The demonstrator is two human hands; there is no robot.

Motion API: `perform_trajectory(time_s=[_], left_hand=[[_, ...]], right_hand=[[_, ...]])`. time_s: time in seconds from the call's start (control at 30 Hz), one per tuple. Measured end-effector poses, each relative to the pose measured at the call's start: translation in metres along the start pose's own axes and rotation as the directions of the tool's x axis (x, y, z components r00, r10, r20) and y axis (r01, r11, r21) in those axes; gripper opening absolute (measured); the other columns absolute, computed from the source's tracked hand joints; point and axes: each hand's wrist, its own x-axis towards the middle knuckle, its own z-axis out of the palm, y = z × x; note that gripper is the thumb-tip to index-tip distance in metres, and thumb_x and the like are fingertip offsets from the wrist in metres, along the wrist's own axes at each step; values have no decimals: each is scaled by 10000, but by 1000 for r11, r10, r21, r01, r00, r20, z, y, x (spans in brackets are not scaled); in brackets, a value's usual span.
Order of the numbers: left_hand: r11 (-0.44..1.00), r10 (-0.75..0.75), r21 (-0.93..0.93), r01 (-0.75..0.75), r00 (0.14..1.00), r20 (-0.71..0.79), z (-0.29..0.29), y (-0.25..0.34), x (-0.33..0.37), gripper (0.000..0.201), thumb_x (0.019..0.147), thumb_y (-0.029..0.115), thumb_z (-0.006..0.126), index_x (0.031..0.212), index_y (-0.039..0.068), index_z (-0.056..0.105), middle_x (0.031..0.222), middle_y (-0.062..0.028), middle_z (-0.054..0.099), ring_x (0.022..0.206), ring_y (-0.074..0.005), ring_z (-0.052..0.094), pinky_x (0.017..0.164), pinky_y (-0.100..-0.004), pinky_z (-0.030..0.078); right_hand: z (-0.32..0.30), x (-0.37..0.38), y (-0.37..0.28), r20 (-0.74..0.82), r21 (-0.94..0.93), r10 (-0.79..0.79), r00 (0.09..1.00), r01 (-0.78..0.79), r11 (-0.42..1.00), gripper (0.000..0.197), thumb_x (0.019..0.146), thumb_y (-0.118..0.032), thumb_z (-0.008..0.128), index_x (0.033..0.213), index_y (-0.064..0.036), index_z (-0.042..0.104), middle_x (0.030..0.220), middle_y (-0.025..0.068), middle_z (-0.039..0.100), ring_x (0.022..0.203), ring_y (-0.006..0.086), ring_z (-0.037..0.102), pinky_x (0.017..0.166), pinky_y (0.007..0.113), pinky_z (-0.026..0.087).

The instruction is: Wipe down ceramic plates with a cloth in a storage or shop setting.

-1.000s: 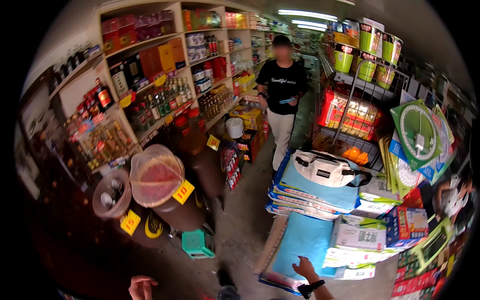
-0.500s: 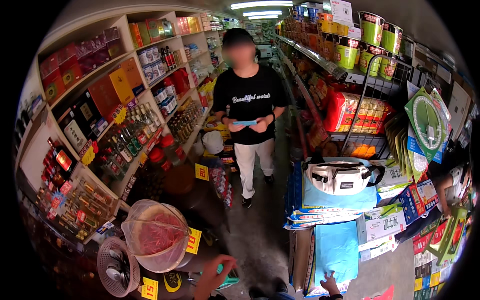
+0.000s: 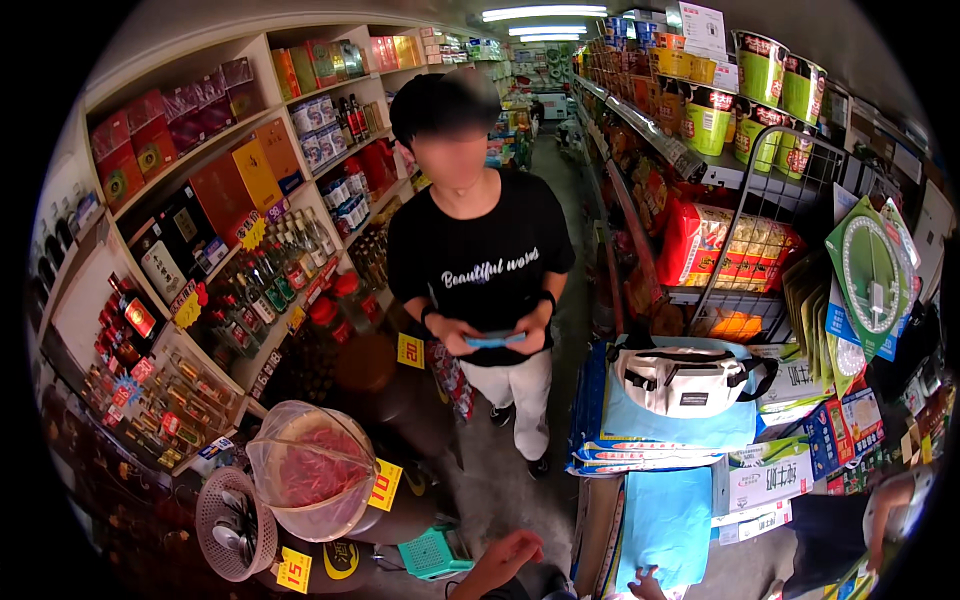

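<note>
Shop aisle seen from above, both hands low at the frame's edge

Hands first: the left hand [image 3: 505, 556] rises from the lower edge with fingers loosely spread and empty, hovering just right of a small green plastic stool [image 3: 434, 553] on the floor. The right hand [image 3: 648, 584] shows only as fingertips at the bottom edge, touching the lower end of a light-blue flat package [image 3: 665, 520]; whether it grips cannot be told.

Left of the stool stands a clear bag of red dried chillies [image 3: 312, 470] in a round tub, with a yellow diamond price tag [image 3: 385, 485] at its right. Beside it a pink perforated basket [image 3: 232, 522] holds metal spoons, and a second yellow tag [image 3: 293, 570] hangs below it. A third yellow tag [image 3: 410, 351] sits higher up, by the dark jars.

Ahead, a person in a black printed t-shirt [image 3: 482, 262] and white trousers stands in the aisle, both hands holding a blue phone [image 3: 494, 339].

On the right, a white waist bag with black straps [image 3: 683, 377] lies on a stack of blue sacks [image 3: 660, 440]. Above, four green-and-yellow tubs [image 3: 760, 75] line the top shelf, and a red packaged bundle [image 3: 722, 245] fills a wire rack. A round green-backed card [image 3: 868, 275] hangs further right.

Left shelves carry red and orange boxes [image 3: 200, 150] and rows of small bottles [image 3: 270, 275].
</note>
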Motion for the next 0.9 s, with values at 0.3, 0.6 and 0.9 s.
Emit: perform_trajectory(time_s=[0.3,0.6,0.9], left_hand=[[976,-102,-171,137,974,200,30,-11,38,258,1074,232,531,1225,25,564,1036,-88,640,992,-184,638,917,-329,518],[960,-247,20,280,809,533,0,-40,12,188,1069,190,539,1147,22,575,1049,-47,630,1000,-127,621,927,-287,502],[896,-444,363,256,530,723,7,-79,-32,193,1051,201,567,1147,38,604,1036,-42,674,1005,-107,651,864,-256,509]], right_hand=[[-37,-56,-51,-62,8,51,997,-51,999,715,874,-413,622,1511,-156,420,1595,386,95,1227,666,452,950,617,520],[-67,-141,-173,-220,747,259,941,-9,665,406,951,-257,641,1310,-68,643,1126,165,708,984,191,680,873,310,540],[-125,-278,-309,-146,982,-199,969,117,-148,486,1088,-310,462,1459,3,470,1385,153,600,1278,250,585,1076,397,475]])
